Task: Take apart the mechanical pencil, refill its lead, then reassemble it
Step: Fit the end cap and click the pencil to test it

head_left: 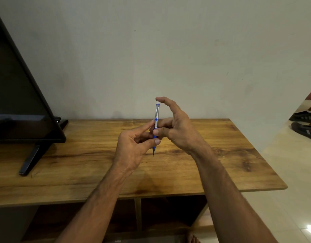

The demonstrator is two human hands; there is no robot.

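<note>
A silver and blue mechanical pencil (156, 114) stands upright in the air above the wooden table (91, 155), its dark tip pointing down. My left hand (133, 146) pinches its blue grip section between thumb and fingers. My right hand (175, 125) grips the barrel from the right with its thumb and curled fingers, while its index finger arches over and presses on the silver cap at the top. The pencil looks whole, with no parts lying loose on the table.
A black monitor (19, 95) on a stand (31, 159) occupies the table's left side. The wall rises right behind the table. Open shelves lie under the tabletop. Sandals (305, 127) sit on the tiled floor at the right.
</note>
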